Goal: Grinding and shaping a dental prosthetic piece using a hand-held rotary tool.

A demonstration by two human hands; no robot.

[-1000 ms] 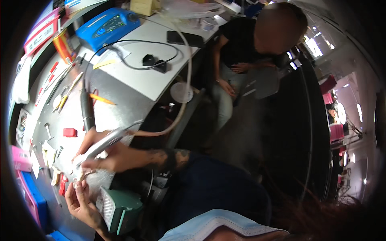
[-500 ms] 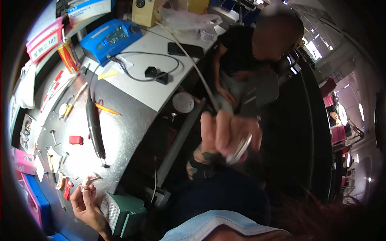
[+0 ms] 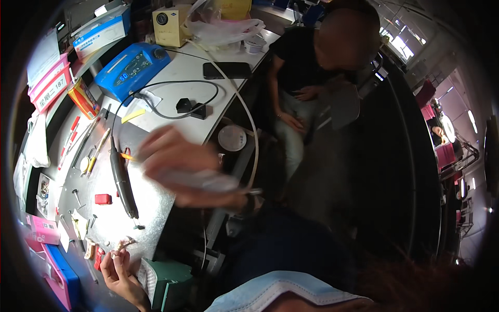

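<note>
My left hand (image 3: 123,278) is low at the left, over the metal bench top, pinching a small whitish piece (image 3: 116,255) between its fingertips. Just beyond it lies a small pinkish-white piece (image 3: 125,242). My right hand (image 3: 179,164) is raised over the bench edge and smeared by motion. Along it runs a blurred silvery tool (image 3: 208,181), and a pale hose (image 3: 254,135) reaches down to the wrist. A black rotary handpiece (image 3: 123,182) lies between the hands, with a small red block (image 3: 103,199) beside it.
A blue control unit (image 3: 132,72) with a cable stands at the back. A phone (image 3: 226,70) lies on the white board. Beside my left hand is a green box (image 3: 174,275) with mesh. Another person (image 3: 301,62) sits across, and hand tools line the bench's left side.
My right hand has swept left, from in front of the other person to above the bench edge, with the silvery tool and hose. My left hand keeps its pinch.
</note>
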